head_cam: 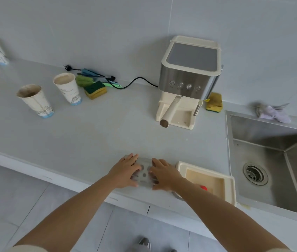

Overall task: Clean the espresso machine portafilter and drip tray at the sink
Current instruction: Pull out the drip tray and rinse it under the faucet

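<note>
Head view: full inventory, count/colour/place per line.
espresso machine: 1, steel and cream, back of counter
portafilter: 1, cream handle, locked in machine
drip tray: 1, cream, counter edge beside sink
grate: 1, grey, perforated, under both hands
paper cups: 3, white, left counter
sponges: 2, yellow-green, one left, one right of machine
cloth: 1, lilac, behind sink
sink: 1, steel, right
left hand: on grate
right hand: on grate
</note>
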### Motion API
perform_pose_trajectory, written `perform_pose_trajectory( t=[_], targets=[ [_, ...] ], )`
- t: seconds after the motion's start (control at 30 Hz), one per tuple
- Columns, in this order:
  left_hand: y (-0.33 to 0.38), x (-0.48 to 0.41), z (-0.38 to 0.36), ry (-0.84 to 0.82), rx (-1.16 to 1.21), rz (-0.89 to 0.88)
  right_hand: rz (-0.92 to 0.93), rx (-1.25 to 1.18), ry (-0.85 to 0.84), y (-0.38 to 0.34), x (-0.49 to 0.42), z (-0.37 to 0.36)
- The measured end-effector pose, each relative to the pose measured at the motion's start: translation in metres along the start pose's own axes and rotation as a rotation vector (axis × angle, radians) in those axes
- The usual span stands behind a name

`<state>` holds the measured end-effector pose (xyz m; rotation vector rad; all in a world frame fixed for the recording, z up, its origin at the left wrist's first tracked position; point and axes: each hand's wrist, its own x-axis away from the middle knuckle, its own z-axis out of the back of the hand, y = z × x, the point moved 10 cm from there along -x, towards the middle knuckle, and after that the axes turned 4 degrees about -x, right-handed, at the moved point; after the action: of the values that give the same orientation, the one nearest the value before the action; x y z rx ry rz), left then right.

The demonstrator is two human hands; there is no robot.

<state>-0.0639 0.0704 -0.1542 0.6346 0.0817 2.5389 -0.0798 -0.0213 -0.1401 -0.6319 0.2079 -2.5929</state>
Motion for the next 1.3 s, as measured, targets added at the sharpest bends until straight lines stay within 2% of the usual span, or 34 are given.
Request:
perform_pose_trajectory(
  t=[0.47, 0.8, 0.97, 1.3],
  targets=[
    [0.003, -0.014, -0.011, -0.036, -0.027, -0.037, -0.028, 0.042, -0.038, 0.01, -0.005, -0.014],
    [0.029, -0.02, 0.007, 0.048, 0.099, 0.01, -0.099, -0.167, 0.084, 0.043, 0.028, 0.008],
    [0.062, -0.029, 0.008, 0.072, 0.183, -0.015, -0.2, -0.192, 0.158, 0.085, 0.069, 0.009],
    [0.119, -0.036, -0.003, 0.085, 0.239, -0.081, -0.458, -0.353, 0.199, 0.155, 0.152, -0.024]
  ],
)
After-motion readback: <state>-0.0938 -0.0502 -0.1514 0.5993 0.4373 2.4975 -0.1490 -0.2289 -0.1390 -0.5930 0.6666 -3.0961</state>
